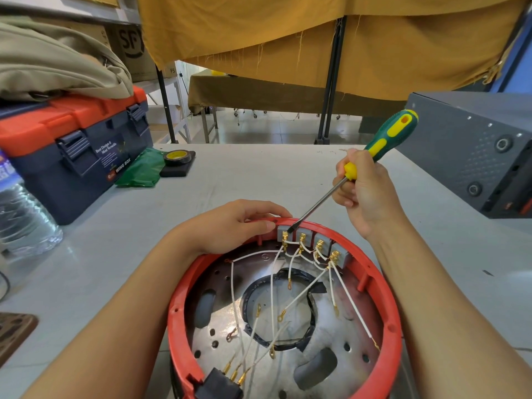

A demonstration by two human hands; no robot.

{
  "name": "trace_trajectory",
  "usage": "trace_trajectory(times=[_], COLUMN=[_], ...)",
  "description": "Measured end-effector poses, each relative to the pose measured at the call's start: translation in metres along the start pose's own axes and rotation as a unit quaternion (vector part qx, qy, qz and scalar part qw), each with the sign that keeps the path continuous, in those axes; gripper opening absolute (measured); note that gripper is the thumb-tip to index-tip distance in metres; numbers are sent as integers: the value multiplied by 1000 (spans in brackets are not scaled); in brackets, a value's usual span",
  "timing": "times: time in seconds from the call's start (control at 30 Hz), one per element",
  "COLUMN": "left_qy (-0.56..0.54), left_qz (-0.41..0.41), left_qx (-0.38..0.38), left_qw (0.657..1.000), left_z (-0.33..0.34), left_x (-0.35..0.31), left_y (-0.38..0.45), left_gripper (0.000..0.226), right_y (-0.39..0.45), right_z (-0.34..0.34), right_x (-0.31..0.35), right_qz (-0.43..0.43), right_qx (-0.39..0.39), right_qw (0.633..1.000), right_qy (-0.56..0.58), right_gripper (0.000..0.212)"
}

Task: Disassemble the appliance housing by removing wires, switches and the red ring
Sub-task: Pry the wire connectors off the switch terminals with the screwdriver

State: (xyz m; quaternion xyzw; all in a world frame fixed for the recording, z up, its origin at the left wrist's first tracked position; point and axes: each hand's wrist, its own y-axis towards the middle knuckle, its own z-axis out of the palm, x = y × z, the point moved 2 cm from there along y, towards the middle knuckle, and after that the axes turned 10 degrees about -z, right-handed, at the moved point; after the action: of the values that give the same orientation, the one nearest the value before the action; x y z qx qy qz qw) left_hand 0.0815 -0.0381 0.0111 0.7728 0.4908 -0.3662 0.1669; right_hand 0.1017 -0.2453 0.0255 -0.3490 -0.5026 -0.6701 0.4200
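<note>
The appliance housing [288, 341] with its red ring [385, 298] stood on the grey table [230, 174] at 6 o'clock, and four grey switches [312, 246] with white wires [299, 298] sat inside the rim at 12 o'clock. The left hand [236, 223] had its grip curled over the rim at 11 o'clock. The right hand [365, 194], at 1 o'clock, held its grip closed around a green and yellow screwdriver [383, 142], whose tip touched the leftmost switch.
</note>
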Motion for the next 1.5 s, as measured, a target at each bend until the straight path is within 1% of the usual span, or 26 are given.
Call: trace_trajectory(times=[0.17, 0.23, 0.3, 0.43, 0.5, 0.73, 0.97, 1.17, 1.37, 1.5], left_qy=[-6, 2, 3, -13, -10, -10, -6, -2, -2, 1], left_qz=[2, 2, -1, 1, 1, 1, 0, -4, -6, -6], left_qx=[1, -3, -3, 3, 4, 5, 1, -2, -2, -2], left_qw=[1000, 1000, 1000, 1000, 1000, 1000, 1000, 1000, 1000, 1000], left_z=[1, 1, 0, 0, 0, 0, 0, -1, 0, 0], left_x=[1, 2, 2, 0, -1, 1, 1, 1, 2, 1], left_y=[1, 1, 1, -2, -2, 0, 0, 0, 0, 0], left_gripper=[30, 31, 31, 30, 30, 32, 32, 32, 32, 32], right_y=[0, -2, -2, 5, 6, 3, 0, -3, -6, -5], right_z=[-3, 4, 10, 0, -5, 4, 10, 12, 14, 15], right_x=[-7, -11, -9, 9, 14, 20, 20, 30, 32, 30], right_qz=[19, 33, 28, 1, -10, -57, -75, -107, -103, -89], right_qx=[-7, 9, 15, -34, -31, 30, 37, 78, 98, 80], right_qw=[1000, 999, 999, 996, 998, 998, 994, 985, 982, 985], right_qy=[19, 26, 18, 80, 62, -27, -68, -110, -124, -124], right_gripper=[39, 37, 36, 32, 33, 36, 38, 35, 34, 34])
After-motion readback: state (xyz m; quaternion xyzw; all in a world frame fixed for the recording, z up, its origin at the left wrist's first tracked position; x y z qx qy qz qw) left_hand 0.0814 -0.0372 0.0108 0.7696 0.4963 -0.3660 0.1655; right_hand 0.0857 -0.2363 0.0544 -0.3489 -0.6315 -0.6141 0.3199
